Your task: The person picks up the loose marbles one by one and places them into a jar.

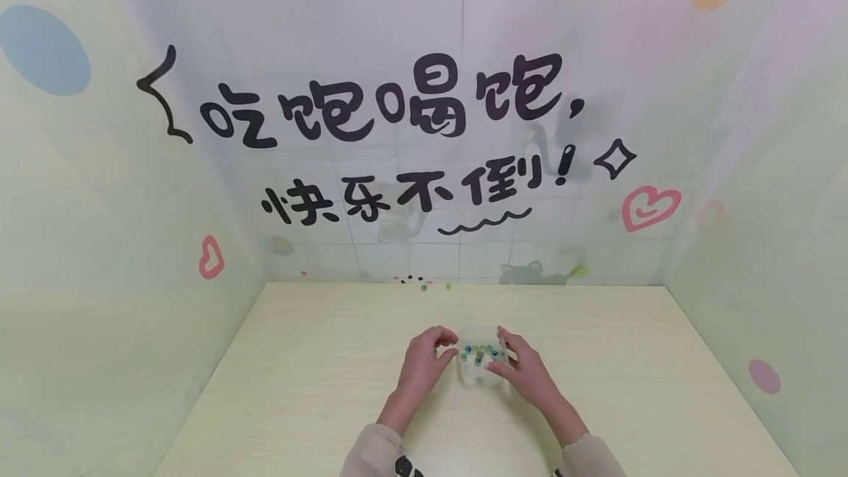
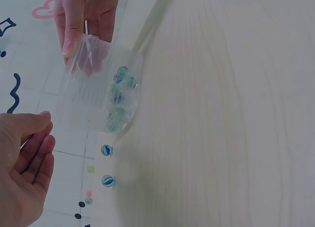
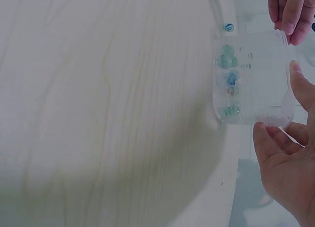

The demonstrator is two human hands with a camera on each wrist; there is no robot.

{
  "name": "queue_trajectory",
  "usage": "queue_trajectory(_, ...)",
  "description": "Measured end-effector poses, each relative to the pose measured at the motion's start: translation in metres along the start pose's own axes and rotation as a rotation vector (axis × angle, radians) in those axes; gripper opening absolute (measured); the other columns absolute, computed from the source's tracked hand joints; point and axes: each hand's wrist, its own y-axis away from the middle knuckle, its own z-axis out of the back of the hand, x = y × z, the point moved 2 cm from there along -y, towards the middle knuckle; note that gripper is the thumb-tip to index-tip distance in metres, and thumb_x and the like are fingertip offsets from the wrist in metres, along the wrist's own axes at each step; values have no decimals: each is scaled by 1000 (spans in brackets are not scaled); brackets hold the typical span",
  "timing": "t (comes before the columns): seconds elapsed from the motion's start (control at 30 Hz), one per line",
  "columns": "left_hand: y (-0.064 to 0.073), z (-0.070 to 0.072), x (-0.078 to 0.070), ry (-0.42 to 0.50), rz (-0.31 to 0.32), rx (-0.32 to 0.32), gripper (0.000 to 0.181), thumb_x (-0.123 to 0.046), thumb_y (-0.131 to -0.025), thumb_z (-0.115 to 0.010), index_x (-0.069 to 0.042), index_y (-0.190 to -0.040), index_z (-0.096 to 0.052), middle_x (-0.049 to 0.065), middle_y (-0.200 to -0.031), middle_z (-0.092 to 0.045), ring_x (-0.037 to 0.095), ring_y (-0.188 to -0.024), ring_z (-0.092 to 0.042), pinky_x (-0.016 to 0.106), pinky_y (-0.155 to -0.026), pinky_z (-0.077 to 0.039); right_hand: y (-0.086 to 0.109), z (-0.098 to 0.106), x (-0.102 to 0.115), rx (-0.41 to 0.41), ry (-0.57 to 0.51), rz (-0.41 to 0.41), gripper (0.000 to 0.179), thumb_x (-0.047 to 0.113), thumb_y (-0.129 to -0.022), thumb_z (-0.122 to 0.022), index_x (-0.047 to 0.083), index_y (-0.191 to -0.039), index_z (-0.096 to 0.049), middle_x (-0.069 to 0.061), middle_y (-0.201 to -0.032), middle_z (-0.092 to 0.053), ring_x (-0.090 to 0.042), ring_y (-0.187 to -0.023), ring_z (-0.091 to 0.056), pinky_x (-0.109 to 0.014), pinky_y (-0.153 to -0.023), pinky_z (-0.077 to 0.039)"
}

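Observation:
A clear plastic container (image 1: 478,374) stands upright on the table with several glass marbles (image 2: 118,96) at its bottom, some with blue swirls, others greenish. My right hand (image 1: 530,374) grips its right side, the thumb and fingers spread round the wall, as the right wrist view also shows at the container (image 3: 256,79). My left hand (image 1: 425,363) is held just left of the container, its fingers loosely bent with nothing between them. In the left wrist view a gap separates that left hand (image 2: 24,163) from the container's wall.
Two loose marbles, one greenish marble (image 1: 424,287) and another marble (image 1: 448,285), lie at the back edge of the pale wooden table (image 1: 318,374). Behind rises a white printed backdrop (image 1: 371,20) with black lettering; similar printed panels enclose both sides.

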Motion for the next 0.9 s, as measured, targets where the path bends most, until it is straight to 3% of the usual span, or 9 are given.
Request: queue_trajectory(0.9, 0, 12, 17, -1, 30, -31, 15, -8, -87, -75, -13, -100, -70, 1, -98, -72, 19, -95, -65, 43, -90, -58, 1, 0, -1, 7, 9, 1, 73, 16, -90, -73, -4, -149, -37, -26, -151, -43, -45, -139, -42, -51, -110, -45)
